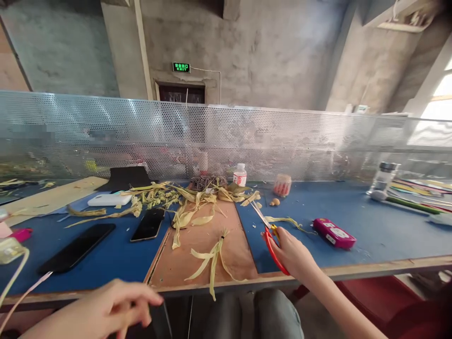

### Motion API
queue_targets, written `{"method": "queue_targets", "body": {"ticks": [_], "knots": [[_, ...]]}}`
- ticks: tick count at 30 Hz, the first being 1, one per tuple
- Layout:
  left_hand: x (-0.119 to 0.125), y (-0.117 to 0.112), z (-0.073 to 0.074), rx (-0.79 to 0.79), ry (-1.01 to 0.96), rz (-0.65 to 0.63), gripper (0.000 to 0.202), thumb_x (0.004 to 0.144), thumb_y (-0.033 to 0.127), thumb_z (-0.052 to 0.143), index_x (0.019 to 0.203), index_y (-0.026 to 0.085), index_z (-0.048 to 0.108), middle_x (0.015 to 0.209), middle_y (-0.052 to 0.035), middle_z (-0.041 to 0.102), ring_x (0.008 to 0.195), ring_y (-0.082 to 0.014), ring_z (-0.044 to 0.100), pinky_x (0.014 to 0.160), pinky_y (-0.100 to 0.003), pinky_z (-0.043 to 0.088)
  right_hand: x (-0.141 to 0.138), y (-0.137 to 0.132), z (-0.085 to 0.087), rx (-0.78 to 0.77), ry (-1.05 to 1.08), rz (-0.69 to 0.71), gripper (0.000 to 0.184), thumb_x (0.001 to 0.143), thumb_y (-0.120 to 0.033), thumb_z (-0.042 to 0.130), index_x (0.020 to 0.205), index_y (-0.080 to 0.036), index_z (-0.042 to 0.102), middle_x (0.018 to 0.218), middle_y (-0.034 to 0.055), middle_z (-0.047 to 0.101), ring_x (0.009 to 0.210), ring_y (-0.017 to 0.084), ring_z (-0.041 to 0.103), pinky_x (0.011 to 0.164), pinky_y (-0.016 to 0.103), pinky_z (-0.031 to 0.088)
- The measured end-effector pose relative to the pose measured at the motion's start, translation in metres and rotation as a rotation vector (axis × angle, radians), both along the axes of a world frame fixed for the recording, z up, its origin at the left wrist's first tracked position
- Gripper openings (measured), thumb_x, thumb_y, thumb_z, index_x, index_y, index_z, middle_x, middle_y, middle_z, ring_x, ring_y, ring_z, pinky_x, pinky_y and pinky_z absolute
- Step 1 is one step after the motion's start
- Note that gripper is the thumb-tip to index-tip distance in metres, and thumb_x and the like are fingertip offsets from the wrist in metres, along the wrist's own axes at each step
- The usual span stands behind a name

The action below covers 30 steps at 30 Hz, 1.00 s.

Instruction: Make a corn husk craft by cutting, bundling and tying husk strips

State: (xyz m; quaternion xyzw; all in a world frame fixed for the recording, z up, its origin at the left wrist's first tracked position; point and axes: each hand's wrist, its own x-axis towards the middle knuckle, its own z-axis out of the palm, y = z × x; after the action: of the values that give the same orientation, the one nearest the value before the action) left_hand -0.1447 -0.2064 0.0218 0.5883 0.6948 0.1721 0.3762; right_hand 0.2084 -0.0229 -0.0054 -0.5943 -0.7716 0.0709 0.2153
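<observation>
My right hand (291, 252) is closed round the red handles of a pair of scissors (270, 235), whose blades lie on the blue table top (353, 212) pointing away to the left. My left hand (116, 303) hovers below the table's front edge with its fingers loosely curled and nothing visible in it. A tied bundle of yellow corn-husk strips (213, 259) lies on a brown board (208, 245) between my hands, its ends hanging over the edge. More husks (176, 197) are heaped at the back of the board.
Two black phones (148, 225) (76, 247) and a white power bank (109, 200) lie on the left. A pink box (334, 233), a small white bottle (240, 175), and a glass jar (383, 179) stand right. A perforated metal screen (226, 136) backs the table.
</observation>
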Motion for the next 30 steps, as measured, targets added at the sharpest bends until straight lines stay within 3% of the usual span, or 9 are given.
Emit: {"method": "queue_targets", "body": {"ticks": [2, 4, 9, 12, 15, 17, 24, 27, 30], "knots": [[0.014, 0.028, 0.025, 0.116, -0.048, -0.125, 0.038, 0.081, 0.053, 0.043, 0.099, 0.025, 0.063, 0.089, -0.0031, 0.068, 0.060, -0.0160, 0.064, 0.052, -0.023, 0.043, -0.010, 0.003, -0.005, 0.112, -0.103, -0.057, 0.033, 0.089, -0.049, 0.035, 0.091, -0.018, 0.047, 0.095, 0.0133, 0.061, 0.084, 0.028, 0.061, 0.059, 0.031, 0.036], [0.027, 0.066, 0.035, 0.247, -0.015, -0.194, 0.036, 0.081, 0.052, 0.046, 0.091, 0.021, 0.062, 0.081, -0.0015, 0.067, 0.058, -0.0133, 0.061, 0.059, -0.024, 0.044, -0.018, 0.009, -0.008, 0.206, -0.177, -0.085, 0.033, 0.088, -0.047, 0.039, 0.095, -0.017, 0.048, 0.099, 0.0141, 0.060, 0.089, 0.028, 0.061, 0.059, 0.030, 0.037], [0.058, 0.167, 0.021, 0.306, 0.247, -0.325, 0.044, 0.076, 0.059, 0.048, 0.077, 0.017, 0.063, 0.073, -0.0037, 0.067, 0.061, -0.0151, 0.057, 0.052, -0.023, 0.036, -0.041, 0.042, -0.006, 0.232, -0.241, -0.026, 0.033, 0.089, -0.044, 0.040, 0.100, -0.015, 0.051, 0.101, 0.0133, 0.059, 0.093, 0.026, 0.061, 0.065, 0.030, 0.040], [0.072, 0.206, 0.006, 0.216, 0.386, -0.510, 0.043, 0.070, 0.059, 0.056, 0.069, 0.017, 0.066, 0.066, -0.0021, 0.064, 0.056, -0.0134, 0.052, 0.051, -0.024, 0.032, -0.057, 0.065, 0.004, 0.217, -0.268, -0.042, 0.035, 0.090, -0.044, 0.039, 0.101, -0.014, 0.052, 0.103, 0.0139, 0.059, 0.095, 0.025, 0.060, 0.069, 0.029, 0.042], [0.076, 0.221, -0.006, 0.171, 0.320, -0.542, 0.038, 0.061, 0.054, 0.067, 0.071, 0.017, 0.066, 0.061, 0.0006, 0.060, 0.053, -0.0121, 0.048, 0.049, -0.024, 0.030, -0.067, 0.082, 0.011, 0.207, -0.291, -0.038, 0.035, 0.087, -0.043, 0.044, 0.102, -0.013, 0.055, 0.103, 0.0143, 0.059, 0.098, 0.026, 0.059, 0.071, 0.029, 0.043], [0.072, 0.222, -0.010, 0.167, 0.159, -0.497, 0.032, 0.062, 0.047, 0.069, 0.073, 0.017, 0.066, 0.059, 0.0024, 0.057, 0.053, -0.0110, 0.047, 0.050, -0.023, 0.030, -0.069, 0.089, 0.012, 0.187, -0.309, -0.018, 0.036, 0.083, -0.045, 0.048, 0.099, -0.013, 0.057, 0.102, 0.0142, 0.061, 0.097, 0.026, 0.059, 0.071, 0.030, 0.044], [0.037, 0.230, 0.005, 0.107, -0.759, -0.129, 0.031, 0.066, 0.034, 0.075, 0.087, 0.014, 0.064, 0.078, -0.0020, 0.058, 0.061, -0.0079, 0.050, 0.055, -0.020, 0.037, -0.063, 0.091, 0.000, 0.108, -0.374, 0.092, 0.033, 0.079, -0.042, 0.056, 0.089, -0.012, 0.064, 0.091, 0.0152, 0.066, 0.099, 0.030, 0.058, 0.074, 0.034, 0.045], [0.026, 0.237, 0.003, 0.053, -1.003, -0.102, 0.043, 0.067, 0.023, 0.075, 0.106, 0.013, 0.061, 0.076, -0.0030, 0.058, 0.060, -0.0082, 0.053, 0.055, -0.021, 0.038, -0.064, 0.091, 0.000, 0.086, -0.396, 0.159, 0.030, 0.082, -0.038, 0.055, 0.088, -0.011, 0.067, 0.094, 0.0171, 0.067, 0.100, 0.032, 0.058, 0.076, 0.036, 0.045], [0.026, 0.240, -0.004, 0.074, -1.102, -0.050, 0.066, 0.068, 0.013, 0.072, 0.129, 0.021, 0.047, 0.068, 0.0002, 0.057, 0.055, -0.0077, 0.052, 0.053, -0.020, 0.038, -0.068, 0.091, 0.014, 0.039, -0.407, 0.239, 0.026, 0.074, -0.036, 0.065, 0.080, -0.010, 0.069, 0.089, 0.0177, 0.068, 0.092, 0.033, 0.061, 0.070, 0.035, 0.046]]}}
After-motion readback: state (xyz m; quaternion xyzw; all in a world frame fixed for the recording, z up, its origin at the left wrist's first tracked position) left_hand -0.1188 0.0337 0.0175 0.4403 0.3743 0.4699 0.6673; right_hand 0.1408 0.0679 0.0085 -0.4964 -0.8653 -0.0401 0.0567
